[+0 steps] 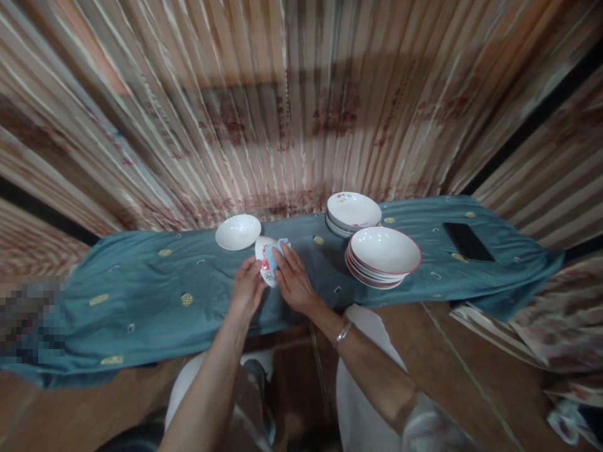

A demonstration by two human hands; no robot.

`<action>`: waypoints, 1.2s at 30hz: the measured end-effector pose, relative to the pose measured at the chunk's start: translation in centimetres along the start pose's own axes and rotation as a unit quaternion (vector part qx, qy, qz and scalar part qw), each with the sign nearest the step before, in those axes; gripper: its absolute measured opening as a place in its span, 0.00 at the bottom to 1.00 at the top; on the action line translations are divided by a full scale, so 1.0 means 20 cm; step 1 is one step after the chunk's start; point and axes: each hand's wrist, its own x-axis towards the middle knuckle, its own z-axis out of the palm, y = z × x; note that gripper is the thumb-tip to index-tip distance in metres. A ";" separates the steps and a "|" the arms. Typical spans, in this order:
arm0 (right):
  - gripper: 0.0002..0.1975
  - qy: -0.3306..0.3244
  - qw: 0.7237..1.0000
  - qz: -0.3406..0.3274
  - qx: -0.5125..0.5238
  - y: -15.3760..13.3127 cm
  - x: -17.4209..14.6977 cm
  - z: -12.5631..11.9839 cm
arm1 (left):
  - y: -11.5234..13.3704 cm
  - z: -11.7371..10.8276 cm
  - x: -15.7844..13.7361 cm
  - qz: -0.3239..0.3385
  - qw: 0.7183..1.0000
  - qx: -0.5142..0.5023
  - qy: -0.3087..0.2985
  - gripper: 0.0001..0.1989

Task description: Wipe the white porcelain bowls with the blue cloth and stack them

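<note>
My left hand (249, 285) grips the edge of a small white bowl (264, 267) with a red floral pattern. The bowl is tilted, its patterned outer side turned up towards me, above the cloth-covered table. Against that side my right hand (296, 279), wearing a silver bracelet on the wrist, presses a light blue cloth (272, 257). Part of the cloth is hidden under the right fingers. Just behind the held bowl, to the left, a plain white bowl (238, 232) stands upright on the table.
Right of my hands stands a stack of red-rimmed bowls (384, 251). Behind it is a stack of white dishes with floral decoration (353, 210). A black phone (468, 242) lies farther right on the teal tablecloth (155, 276). A patterned curtain (301, 113) hangs behind the table.
</note>
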 end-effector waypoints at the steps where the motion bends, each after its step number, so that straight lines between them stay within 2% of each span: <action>1: 0.27 -0.008 1.000 -0.002 -0.005 0.00 0.01 -0.01 | 0.00 0.00 -0.01 0.002 1.000 0.010 -0.008 0.18; 8: 0.25 -0.012 1.000 0.026 0.014 0.03 0.10 -0.06 | -0.04 0.03 -0.05 0.021 0.996 0.058 -0.064 0.18; 11: 0.24 0.005 0.995 0.065 0.081 0.08 0.14 -0.07 | -0.04 0.03 -0.06 0.015 0.994 0.082 -0.077 0.17; 14: 0.23 0.026 0.976 0.120 0.179 0.17 0.19 -0.05 | -0.03 0.03 -0.07 0.010 0.992 0.102 -0.079 0.16; 17: 0.21 0.050 0.929 0.224 0.290 0.27 0.23 0.00 | -0.02 0.03 -0.06 0.005 0.992 0.105 -0.068 0.17; 21: 0.15 0.102 0.826 0.367 0.415 0.33 0.24 0.06 | 0.00 0.03 -0.05 0.000 0.997 0.072 -0.042 0.18; 24: 0.14 0.102 0.753 0.426 0.492 0.31 0.22 0.08 | 0.02 0.02 -0.04 -0.012 0.999 0.042 -0.028 0.19; 26: 0.12 0.095 0.718 0.450 0.522 0.28 0.21 0.09 | 0.03 0.01 -0.03 -0.015 0.999 0.026 -0.021 0.19; 29: 0.10 0.092 0.698 0.475 0.528 0.23 0.18 0.11 | 0.04 -0.01 -0.01 0.001 1.000 0.002 -0.004 0.17; 36: 0.13 0.046 0.682 0.501 0.531 0.14 0.09 0.18 | 0.07 0.00 0.01 0.030 0.999 -0.025 0.019 0.17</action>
